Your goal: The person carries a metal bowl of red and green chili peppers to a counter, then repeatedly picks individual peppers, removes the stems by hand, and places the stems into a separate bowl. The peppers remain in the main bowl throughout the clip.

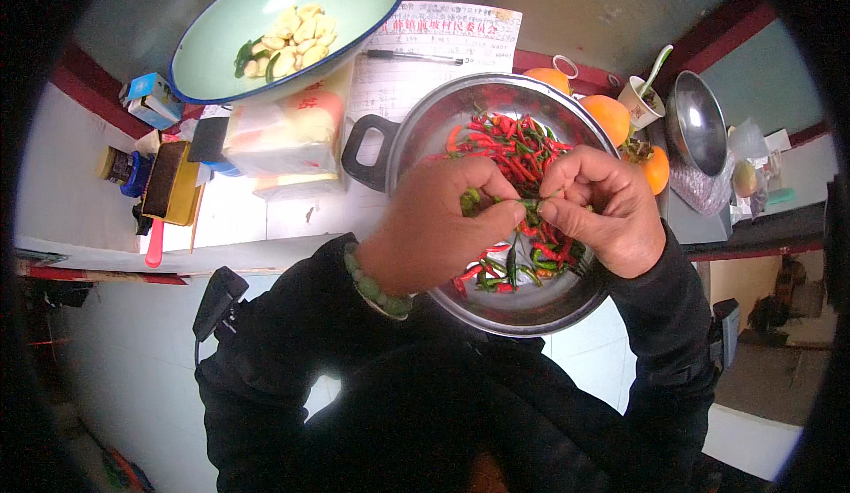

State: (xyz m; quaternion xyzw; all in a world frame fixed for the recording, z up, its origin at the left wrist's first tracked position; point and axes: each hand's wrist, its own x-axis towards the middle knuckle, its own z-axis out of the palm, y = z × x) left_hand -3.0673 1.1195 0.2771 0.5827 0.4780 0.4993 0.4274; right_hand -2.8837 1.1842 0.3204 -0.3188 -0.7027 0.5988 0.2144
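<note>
A metal pan (589, 296) with a black side handle (365, 152) is below my hands, holding many small red and green chili peppers (509, 143). Over it, my left hand (434, 227) and my right hand (611, 214) meet, both with fingers pinched. Between their fingertips is a green chili pepper (529, 204), gripped from either side. More green pepper (470, 201) shows in the curl of my left fingers. The wrist on that side wears a green bead bracelet. What lies inside my right palm is hidden.
At the far left, a pale green enamel bowl (199, 50) holds peeled garlic cloves (305, 37) and some green peppers. It rests on wrapped packages (288, 130). Behind the pan are a paper sheet (376, 95), a pen (414, 57), orange persimmons (606, 119), a cup (637, 103) and a metal bowl (698, 123).
</note>
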